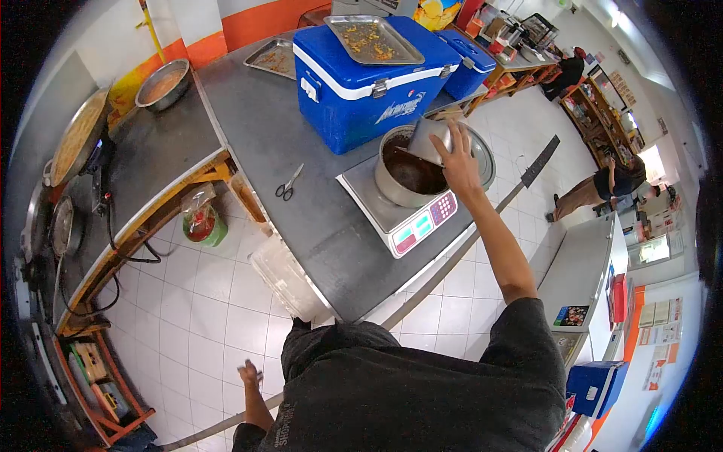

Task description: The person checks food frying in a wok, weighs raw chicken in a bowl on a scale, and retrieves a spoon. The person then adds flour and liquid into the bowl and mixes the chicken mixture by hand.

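My right hand (458, 157) is closed round a small metal container (431, 138), tilted over a larger pot (407, 193). Dark brown contents show inside the pot, which sits on a digital scale (367, 197) with its keypad and display facing me. Behind my right hand lies a round metal lid or pan (483, 154). My left hand (249, 372) hangs low at the left over the tiled floor, away from the table; its fingers are small and partly curled, and whether they hold anything is unclear.
Scissors (288, 183) lie on the dark table (263, 132) left of the scale. A blue cooler (361, 98) bears a metal tray (374, 39). A metal bowl (163, 85) stands on the left counter. Two people (610, 183) (566, 74) are farther back at the right.
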Motion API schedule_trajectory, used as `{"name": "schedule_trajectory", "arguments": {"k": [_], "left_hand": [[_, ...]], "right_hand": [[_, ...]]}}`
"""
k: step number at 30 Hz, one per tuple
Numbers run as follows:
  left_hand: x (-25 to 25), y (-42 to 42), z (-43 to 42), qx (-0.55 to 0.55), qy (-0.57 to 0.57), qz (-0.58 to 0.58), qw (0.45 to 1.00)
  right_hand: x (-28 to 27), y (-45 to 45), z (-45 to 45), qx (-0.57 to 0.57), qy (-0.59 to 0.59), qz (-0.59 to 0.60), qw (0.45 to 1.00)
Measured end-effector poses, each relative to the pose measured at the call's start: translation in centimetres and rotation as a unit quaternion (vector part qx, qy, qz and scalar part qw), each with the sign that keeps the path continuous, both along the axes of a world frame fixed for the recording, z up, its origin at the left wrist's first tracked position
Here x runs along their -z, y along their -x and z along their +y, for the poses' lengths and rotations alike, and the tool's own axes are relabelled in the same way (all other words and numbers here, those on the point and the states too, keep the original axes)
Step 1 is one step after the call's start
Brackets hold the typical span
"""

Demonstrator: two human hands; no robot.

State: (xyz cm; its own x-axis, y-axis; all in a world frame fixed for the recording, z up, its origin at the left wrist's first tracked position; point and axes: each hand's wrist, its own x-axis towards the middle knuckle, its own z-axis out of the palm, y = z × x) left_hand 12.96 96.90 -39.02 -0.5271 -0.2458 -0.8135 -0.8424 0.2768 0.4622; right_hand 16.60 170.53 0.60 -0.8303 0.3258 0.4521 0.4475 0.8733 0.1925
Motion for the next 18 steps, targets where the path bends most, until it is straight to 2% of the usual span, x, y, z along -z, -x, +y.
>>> {"name": "schedule_trajectory", "arguments": {"k": [1,2,9,10,12,14,18], "left_hand": [[0.6,-1.4,-2.2,-0.019,-0.041,-0.032,0.998],[-1.0,-2.2,-1.3,-0.031,0.04,-0.083,0.995],[6.0,-4.4,-2.0,0.022,-0.003,-0.072,0.997],[-4.1,-1.9,3.7,0.073,0.012,-0.048,0.996],[0.5,0.8,3.1,0.105,-0.057,-0.134,0.984],[0.0,1.7,4.9,0.094,-0.065,-0.055,0.992],[-2.7,4.1,6.7,0.103,-0.066,0.024,0.992]], "right_hand": [[0.2,0.0,-0.1,0.006,-0.017,-0.018,1.0],[0.2,0.0,-0.3,0.012,-0.033,-0.036,0.999],[-0.3,0.5,-1.6,0.023,-0.029,-0.033,0.999],[-0.3,0.5,-1.6,0.027,-0.036,-0.033,0.998],[-0.2,0.4,-1.6,0.031,-0.044,-0.035,0.998],[-0.3,0.4,-1.6,0.037,-0.051,-0.032,0.998],[-0.9,-0.2,-1.5,0.036,-0.062,-0.024,0.997]]}}
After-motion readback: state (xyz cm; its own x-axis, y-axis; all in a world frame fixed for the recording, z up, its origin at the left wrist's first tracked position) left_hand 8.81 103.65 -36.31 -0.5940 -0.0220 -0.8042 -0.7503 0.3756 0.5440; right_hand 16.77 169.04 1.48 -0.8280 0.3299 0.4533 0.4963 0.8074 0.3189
